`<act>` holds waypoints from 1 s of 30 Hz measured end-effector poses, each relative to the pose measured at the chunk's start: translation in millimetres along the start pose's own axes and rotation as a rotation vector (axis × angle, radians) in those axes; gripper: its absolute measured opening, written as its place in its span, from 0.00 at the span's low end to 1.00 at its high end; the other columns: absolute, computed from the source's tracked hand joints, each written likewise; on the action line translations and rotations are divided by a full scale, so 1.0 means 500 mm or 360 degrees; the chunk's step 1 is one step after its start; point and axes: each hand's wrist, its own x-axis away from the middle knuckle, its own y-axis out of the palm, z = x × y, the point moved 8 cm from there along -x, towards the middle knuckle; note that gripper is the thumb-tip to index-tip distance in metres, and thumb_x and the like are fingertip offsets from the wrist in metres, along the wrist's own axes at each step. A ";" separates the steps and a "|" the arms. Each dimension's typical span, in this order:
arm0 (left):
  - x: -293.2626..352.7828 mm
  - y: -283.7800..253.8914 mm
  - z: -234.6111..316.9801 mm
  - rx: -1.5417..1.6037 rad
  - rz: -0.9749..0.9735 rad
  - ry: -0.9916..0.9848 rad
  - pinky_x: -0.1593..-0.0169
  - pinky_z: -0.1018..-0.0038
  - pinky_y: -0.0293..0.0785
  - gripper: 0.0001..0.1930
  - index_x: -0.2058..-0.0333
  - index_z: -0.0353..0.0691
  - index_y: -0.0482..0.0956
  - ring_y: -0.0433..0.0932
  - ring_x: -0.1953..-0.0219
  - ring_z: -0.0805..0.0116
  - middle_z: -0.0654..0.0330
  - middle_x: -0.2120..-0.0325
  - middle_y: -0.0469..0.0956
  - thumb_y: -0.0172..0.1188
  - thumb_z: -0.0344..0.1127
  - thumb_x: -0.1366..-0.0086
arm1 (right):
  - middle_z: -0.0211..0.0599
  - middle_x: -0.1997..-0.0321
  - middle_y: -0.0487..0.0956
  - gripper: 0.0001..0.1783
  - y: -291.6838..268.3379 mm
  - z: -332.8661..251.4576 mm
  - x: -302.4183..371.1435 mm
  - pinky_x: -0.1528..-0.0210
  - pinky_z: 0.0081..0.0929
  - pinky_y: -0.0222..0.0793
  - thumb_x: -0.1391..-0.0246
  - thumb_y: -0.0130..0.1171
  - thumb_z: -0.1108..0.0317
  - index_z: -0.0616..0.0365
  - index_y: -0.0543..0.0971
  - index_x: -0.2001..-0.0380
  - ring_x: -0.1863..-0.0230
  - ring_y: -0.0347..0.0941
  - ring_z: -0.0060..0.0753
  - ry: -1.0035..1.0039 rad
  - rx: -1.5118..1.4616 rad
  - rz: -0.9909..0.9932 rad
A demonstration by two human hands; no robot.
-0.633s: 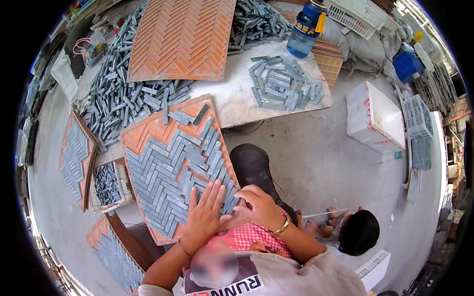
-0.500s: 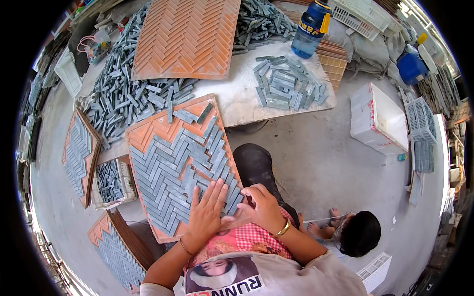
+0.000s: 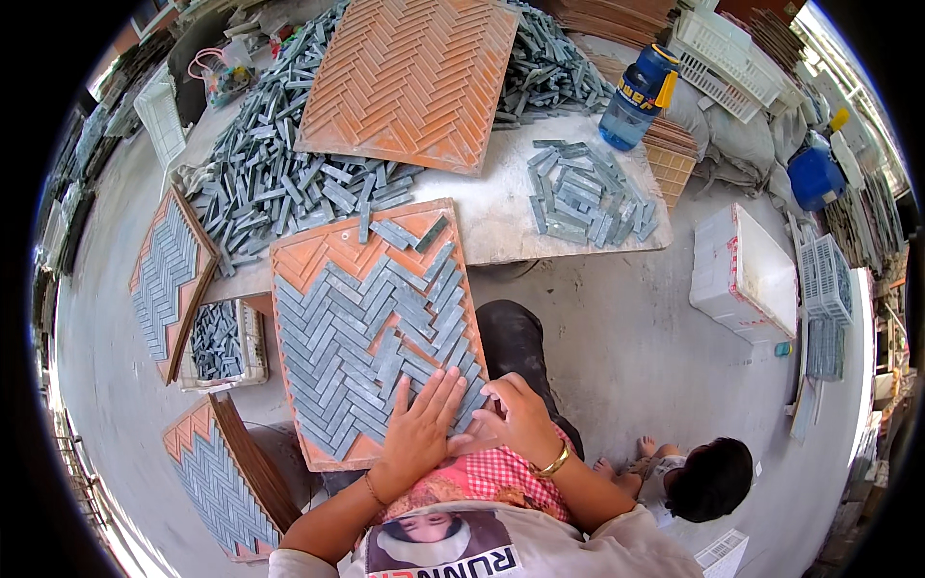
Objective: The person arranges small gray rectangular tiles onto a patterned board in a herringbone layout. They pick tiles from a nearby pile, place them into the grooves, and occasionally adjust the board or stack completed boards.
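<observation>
At eleven o'clock from the nearer left hand (image 3: 421,421), spread flat, lies the tiled tray (image 3: 323,252), long axis roughly twelve-to-six; the right hand (image 3: 520,420) curls, its grip unclear.

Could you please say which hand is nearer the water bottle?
Right. The right hand is below-left of the water bottle in view; the left hand, farther left, rests on tiles.
</observation>
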 end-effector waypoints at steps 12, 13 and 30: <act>0.002 -0.006 0.001 0.0021 0.0073 -0.0012 0.34 0.48 0.43 0.41 0.38 0.37 0.60 0.56 0.34 0.59 0.53 0.36 0.59 0.50 0.62 0.42 | 0.27 0.76 0.74 0.09 0.012 0.011 0.001 0.75 0.15 0.65 0.52 0.64 0.76 0.62 0.73 0.68 0.77 0.68 0.12 0.0345 -0.0587 -0.0043; 0.002 -0.006 -0.001 0.0041 0.0081 -0.0021 0.34 0.48 0.43 0.42 0.38 0.36 0.60 0.56 0.34 0.59 0.53 0.36 0.59 0.49 0.63 0.43 | 0.30 0.76 0.76 0.09 0.008 0.022 0.003 0.73 0.16 0.66 0.51 0.63 0.75 0.63 0.73 0.68 0.76 0.70 0.13 0.0410 -0.0653 -0.0019; 0.004 0.000 -0.003 0.0074 -0.0023 -0.0035 0.32 0.50 0.37 0.46 0.37 0.36 0.57 0.52 0.32 0.59 0.54 0.34 0.55 0.46 0.68 0.44 | 0.37 0.68 0.72 0.12 -0.005 -0.023 0.027 0.74 0.24 0.70 0.59 0.68 0.77 0.61 0.75 0.70 0.75 0.73 0.31 0.0007 0.0040 0.0100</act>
